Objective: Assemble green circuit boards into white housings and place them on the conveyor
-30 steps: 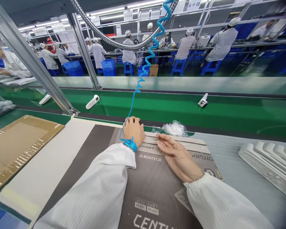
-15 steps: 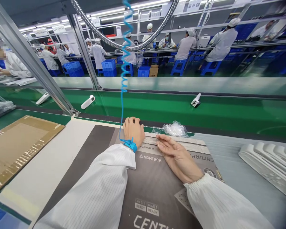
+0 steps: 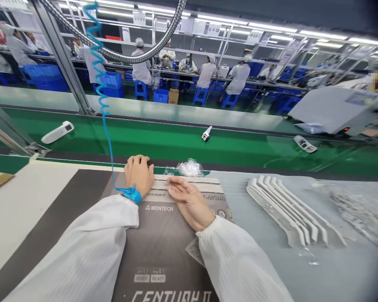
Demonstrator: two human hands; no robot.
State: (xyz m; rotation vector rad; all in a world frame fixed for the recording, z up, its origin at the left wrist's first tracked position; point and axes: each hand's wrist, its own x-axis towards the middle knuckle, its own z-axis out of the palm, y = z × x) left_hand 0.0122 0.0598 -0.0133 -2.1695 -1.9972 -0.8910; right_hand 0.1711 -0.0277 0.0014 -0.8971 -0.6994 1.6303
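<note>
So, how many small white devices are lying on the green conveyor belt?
3: one at the left, one in the middle, one at the right. Others may lie outside the view.

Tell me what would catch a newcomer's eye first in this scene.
First, the two hands pressed on the dark MONTECH box at centre: the left hand at its far edge, the right hand flat beside it. Next, the bright blue coiled cord rising from the blue wrist strap. To the right lies a stack of white moulded trays; behind runs the green conveyor belt.
</note>
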